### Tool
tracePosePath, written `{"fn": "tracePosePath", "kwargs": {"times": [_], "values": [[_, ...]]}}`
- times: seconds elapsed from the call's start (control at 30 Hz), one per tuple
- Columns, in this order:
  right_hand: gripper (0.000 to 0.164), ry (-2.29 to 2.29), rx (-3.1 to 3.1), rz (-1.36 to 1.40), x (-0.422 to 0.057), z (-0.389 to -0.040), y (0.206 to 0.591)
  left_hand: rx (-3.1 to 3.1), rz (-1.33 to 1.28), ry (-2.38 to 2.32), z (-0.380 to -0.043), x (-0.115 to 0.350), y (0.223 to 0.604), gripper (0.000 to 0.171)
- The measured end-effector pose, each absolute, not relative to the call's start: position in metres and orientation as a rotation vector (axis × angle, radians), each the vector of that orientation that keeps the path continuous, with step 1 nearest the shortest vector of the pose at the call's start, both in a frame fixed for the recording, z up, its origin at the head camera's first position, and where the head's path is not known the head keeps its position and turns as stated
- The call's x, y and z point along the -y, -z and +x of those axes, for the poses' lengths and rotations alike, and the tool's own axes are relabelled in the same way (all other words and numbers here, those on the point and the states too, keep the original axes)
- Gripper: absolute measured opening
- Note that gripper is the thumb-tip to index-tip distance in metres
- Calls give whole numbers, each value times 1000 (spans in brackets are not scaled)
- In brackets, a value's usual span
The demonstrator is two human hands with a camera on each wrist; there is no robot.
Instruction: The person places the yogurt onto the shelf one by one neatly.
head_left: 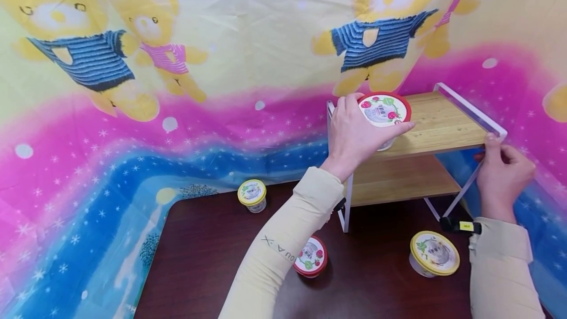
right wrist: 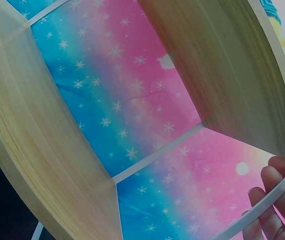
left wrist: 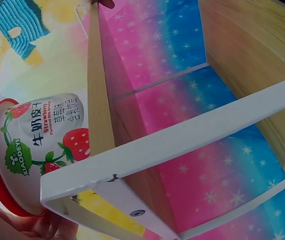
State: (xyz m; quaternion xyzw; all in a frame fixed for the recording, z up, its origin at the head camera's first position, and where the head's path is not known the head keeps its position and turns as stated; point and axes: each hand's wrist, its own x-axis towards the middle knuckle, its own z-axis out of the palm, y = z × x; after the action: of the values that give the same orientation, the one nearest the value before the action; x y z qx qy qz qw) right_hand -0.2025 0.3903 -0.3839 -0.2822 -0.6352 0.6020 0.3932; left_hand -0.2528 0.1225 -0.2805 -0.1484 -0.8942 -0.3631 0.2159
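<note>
My left hand (head_left: 353,134) grips a red-lidded cup (head_left: 384,109) at the left end of the rack's upper board (head_left: 452,119). In the left wrist view the white cup (left wrist: 65,120) shows strawberry pictures, its base right at the board's edge. At the right front corner, my right hand (head_left: 505,176) holds the white metal frame of the two-tier rack (head_left: 471,183), thumb at the top corner. The right wrist view shows curled fingers (right wrist: 280,192) behind the white bar.
On the dark table (head_left: 199,260) stand a small yellow-lidded cup (head_left: 252,195) at the back left, another red-lidded cup (head_left: 311,256) partly behind my left sleeve, and a larger yellow-lidded cup (head_left: 435,254) in front of the rack. A bear-print cloth (head_left: 248,63) hangs behind.
</note>
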Motion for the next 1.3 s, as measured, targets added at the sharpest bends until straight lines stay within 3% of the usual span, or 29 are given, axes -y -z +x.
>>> {"fn": "tracePosePath", "kwargs": {"times": [1.3], "values": [[43, -1522, 1615, -710, -391, -204, 386, 2575, -309, 951, -256, -130, 281, 95]]}}
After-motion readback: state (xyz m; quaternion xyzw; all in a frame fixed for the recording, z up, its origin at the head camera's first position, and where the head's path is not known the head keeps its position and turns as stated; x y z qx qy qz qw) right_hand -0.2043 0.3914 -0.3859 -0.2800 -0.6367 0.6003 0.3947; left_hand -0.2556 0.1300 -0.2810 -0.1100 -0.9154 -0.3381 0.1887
